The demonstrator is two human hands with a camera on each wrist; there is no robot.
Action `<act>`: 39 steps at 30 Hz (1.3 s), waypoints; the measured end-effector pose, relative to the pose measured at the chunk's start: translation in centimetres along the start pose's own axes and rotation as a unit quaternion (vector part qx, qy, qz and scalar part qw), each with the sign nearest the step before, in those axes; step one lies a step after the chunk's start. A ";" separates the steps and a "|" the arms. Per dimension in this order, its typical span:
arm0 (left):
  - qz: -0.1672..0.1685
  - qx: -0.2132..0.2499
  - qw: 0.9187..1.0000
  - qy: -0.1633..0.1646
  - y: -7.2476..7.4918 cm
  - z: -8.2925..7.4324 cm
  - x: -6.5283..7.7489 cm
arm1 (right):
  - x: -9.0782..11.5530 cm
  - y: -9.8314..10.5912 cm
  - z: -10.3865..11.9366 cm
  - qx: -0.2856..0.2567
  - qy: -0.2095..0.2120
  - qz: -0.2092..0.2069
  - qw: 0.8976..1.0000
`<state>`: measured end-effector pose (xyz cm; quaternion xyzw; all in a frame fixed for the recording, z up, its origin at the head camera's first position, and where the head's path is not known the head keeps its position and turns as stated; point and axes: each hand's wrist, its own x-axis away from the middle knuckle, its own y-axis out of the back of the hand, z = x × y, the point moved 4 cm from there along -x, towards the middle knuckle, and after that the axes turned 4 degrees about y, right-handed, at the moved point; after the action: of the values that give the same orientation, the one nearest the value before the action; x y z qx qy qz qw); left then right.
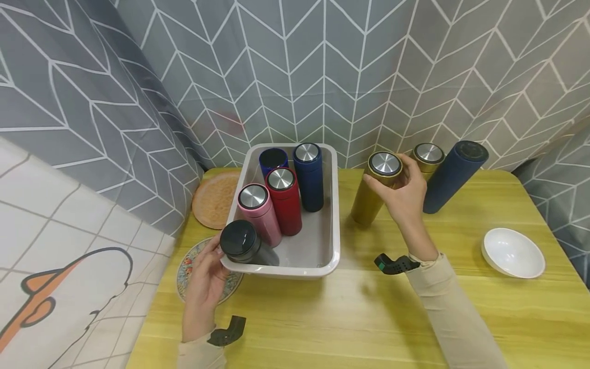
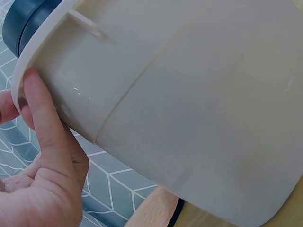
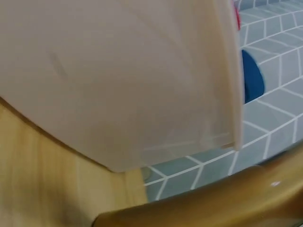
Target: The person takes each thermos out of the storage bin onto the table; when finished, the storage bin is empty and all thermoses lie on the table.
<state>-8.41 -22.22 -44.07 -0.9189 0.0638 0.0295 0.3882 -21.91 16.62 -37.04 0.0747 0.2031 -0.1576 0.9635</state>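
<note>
My right hand (image 1: 406, 197) grips a gold thermos (image 1: 366, 200) near its steel-topped lid, to the right of a white plastic basin (image 1: 335, 220). Whether its base touches the table cannot be told. In the right wrist view the gold thermos (image 3: 203, 203) crosses the bottom, beside the basin's outer wall (image 3: 118, 94). At the basin's near left corner, my left hand (image 1: 203, 282) pinches the rim (image 2: 21, 75), fingers outside. Inside the basin stand a dark grey thermos (image 1: 239, 241), a pink one (image 1: 262, 220), a red one (image 1: 286, 210) and two blue ones (image 1: 311, 179).
Behind my right hand stands another gold thermos (image 1: 427, 156), next to a leaning dark blue one (image 1: 451, 179). A white bowl (image 1: 511, 253) sits at the right. Left of the basin lie a round brown mat (image 1: 214, 200) and a patterned round mat (image 1: 186, 277). A grey curtain (image 1: 304, 77) hangs behind the table.
</note>
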 end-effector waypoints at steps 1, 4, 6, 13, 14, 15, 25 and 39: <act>0.001 0.001 1.000 0.000 0.0 0.0 0.0 | -0.1 -0.1 -0.3 0.002 -0.005 -0.003 1.000; 0.005 0.002 1.000 -0.002 -0.1 0.1 0.0 | -0.5 -0.6 -1.3 0.006 -0.020 -0.003 1.000; 0.007 0.003 1.000 -0.004 -0.1 0.1 0.0 | -0.7 -0.9 -1.9 0.005 -0.028 -0.001 1.000; -0.003 -0.006 1.000 -0.006 0.1 0.1 0.0 | -1.4 -1.6 -2.9 0.006 -0.042 0.002 0.999; -0.004 -0.006 1.000 -0.006 0.2 0.1 0.0 | -1.5 -1.7 -3.0 0.009 -0.041 0.003 0.999; -0.005 -0.006 1.000 -0.006 0.2 0.1 0.0 | -1.5 -1.8 -3.1 0.014 -0.041 0.004 0.999; -0.005 -0.008 1.000 -0.006 0.1 0.1 0.0 | -2.1 -2.3 -4.0 0.009 -0.036 0.007 0.999; -0.003 -0.016 1.000 -0.008 -0.1 0.0 0.0 | -2.7 -2.1 -4.3 0.020 -0.054 0.012 0.998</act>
<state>-8.35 -22.17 -43.97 -0.9250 0.0573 0.0369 0.3738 -26.55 16.33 -39.97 0.0880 0.1467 -0.1534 0.9733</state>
